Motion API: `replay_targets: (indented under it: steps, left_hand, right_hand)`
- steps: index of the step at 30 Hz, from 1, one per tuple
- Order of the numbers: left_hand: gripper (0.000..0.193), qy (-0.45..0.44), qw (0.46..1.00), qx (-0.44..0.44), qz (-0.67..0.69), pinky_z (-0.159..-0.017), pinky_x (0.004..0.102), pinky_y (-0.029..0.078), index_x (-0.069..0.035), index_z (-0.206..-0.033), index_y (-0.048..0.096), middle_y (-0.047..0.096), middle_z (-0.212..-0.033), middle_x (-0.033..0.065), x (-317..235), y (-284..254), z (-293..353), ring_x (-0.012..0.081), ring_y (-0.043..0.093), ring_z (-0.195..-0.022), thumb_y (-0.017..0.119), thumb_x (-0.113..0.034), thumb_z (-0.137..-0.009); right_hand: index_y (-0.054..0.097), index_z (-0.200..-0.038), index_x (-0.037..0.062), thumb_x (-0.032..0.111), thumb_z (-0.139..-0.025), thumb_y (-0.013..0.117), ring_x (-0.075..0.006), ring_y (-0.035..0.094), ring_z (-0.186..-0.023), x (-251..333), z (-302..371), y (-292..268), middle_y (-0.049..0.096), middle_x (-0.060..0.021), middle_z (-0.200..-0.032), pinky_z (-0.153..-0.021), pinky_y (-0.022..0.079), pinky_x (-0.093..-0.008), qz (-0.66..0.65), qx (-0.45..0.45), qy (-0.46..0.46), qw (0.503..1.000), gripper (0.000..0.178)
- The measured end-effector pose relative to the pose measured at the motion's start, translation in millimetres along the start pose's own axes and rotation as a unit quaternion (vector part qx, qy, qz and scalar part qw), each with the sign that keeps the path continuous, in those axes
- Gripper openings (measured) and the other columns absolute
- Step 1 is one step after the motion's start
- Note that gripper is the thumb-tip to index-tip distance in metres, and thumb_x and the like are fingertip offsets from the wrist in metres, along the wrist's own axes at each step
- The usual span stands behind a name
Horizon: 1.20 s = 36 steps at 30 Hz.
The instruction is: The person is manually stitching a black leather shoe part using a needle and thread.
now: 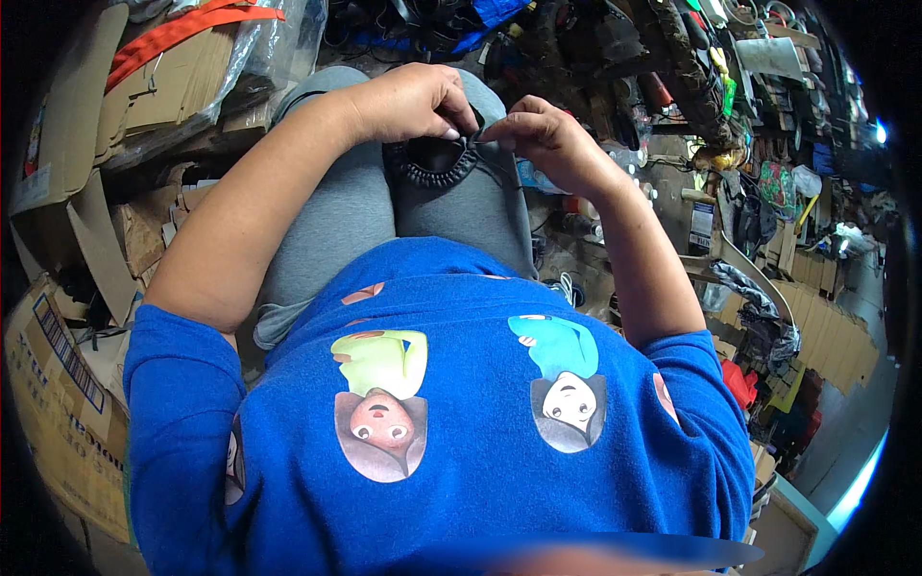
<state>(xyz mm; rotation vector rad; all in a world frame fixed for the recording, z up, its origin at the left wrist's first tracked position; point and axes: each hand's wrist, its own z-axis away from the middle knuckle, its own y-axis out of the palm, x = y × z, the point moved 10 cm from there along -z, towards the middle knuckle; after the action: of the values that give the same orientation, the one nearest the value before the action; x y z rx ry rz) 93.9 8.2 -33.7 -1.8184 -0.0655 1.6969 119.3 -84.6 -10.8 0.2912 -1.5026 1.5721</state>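
Observation:
A black, rounded piece with a ridged, corded rim (pixel 444 179) lies over my right thigh, its middle dark and hollow-looking. My left hand (pixel 423 104) reaches across from the left and pinches the piece's far edge between thumb and fingers. Close beside it, my right hand (pixel 549 142) has thumb and forefinger pressed together at the same edge. Whatever sits between those right fingertips is too small to make out. The fingertips of both hands nearly meet above the rim. Grey trousers (pixel 336 206) cover my legs under the piece.
Cardboard boxes (pixel 62 374) and flattened cardboard (pixel 178 82) crowd the left side, with an orange-red strap (pixel 182 38) on top. Cluttered shelving with a white cup (pixel 768 58) stands at the far right. A dark crumpled bag (pixel 759 302) lies lower right.

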Motion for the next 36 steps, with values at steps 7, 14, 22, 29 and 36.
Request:
replay_targets:
  steps: [7, 14, 22, 29, 36]
  left_hand:
    - [0.025, 0.017, 1.000, 0.003, -0.016, -0.078, 0.0295, 0.047, -0.010, -0.096, 0.072, 0.056, -0.089, 0.0043, -2.5, 2.2, -11.8, 0.0180, 0.058, -0.086, 0.072, -0.005, -0.072]
    - [0.025, 0.017, 1.000, -0.006, -0.020, -0.077, 0.0299, 0.049, -0.010, -0.095, 0.072, 0.058, -0.087, 0.0050, -2.6, -3.6, -6.9, 0.0185, 0.059, -0.085, 0.072, -0.004, -0.071]
    - [0.024, -0.003, 1.000, 0.000, -0.013, -0.078, 0.0286, 0.047, -0.010, -0.095, 0.072, 0.057, -0.087, 0.0043, 2.4, -2.8, -5.0, 0.0181, 0.057, -0.084, 0.072, -0.004, -0.071]
    - [0.021, 0.011, 1.000, -0.005, -0.004, -0.078, 0.0303, 0.047, -0.008, -0.090, 0.072, 0.056, -0.086, 0.0042, 2.4, -3.7, -5.0, 0.0181, 0.057, -0.085, 0.072, -0.005, -0.070]
    - [0.028, 0.002, 0.992, -0.079, -0.096, -0.080, 0.0318, 0.047, -0.008, -0.099, 0.067, 0.056, -0.091, 0.0077, -0.1, -11.7, 8.3, 0.0210, 0.057, -0.089, 0.067, -0.002, -0.072]
  right_hand:
    - [0.070, -0.099, 0.0101, -0.006, -0.082, 0.057, -0.0120, 0.057, -0.089, -20.7, 0.7, 5.5, 0.054, -0.0013, -0.090, -0.080, 0.045, -0.0257, -0.073, 0.010, 0.054, 0.996, 0.027]
    - [0.070, -0.094, 0.0122, 0.005, -0.076, 0.064, -0.0274, 0.062, -0.082, 27.8, 7.6, -9.2, 0.059, -0.0094, -0.079, -0.070, 0.050, -0.0359, 0.184, -0.068, -0.086, 0.977, 0.020]
    - [0.071, -0.098, 0.0105, -0.002, -0.083, 0.061, -0.0119, 0.057, -0.079, -1.8, -0.8, -1.2, 0.055, -0.0014, -0.083, -0.079, 0.045, -0.0251, -0.021, -0.027, -0.016, 0.999, 0.022]
    - [0.071, -0.100, 0.0113, -0.001, -0.082, 0.062, -0.0097, 0.054, -0.086, -30.0, -10.8, 13.3, 0.055, 0.0004, -0.090, -0.080, 0.044, -0.0248, -0.131, 0.034, 0.038, 0.990, 0.023]
    - [0.071, -0.097, 0.0113, 0.005, -0.080, 0.068, -0.0092, 0.055, -0.079, -1.0, -3.4, 9.0, 0.059, -0.0001, -0.082, -0.069, 0.045, -0.0261, -0.035, -0.076, -0.023, 0.996, 0.019]
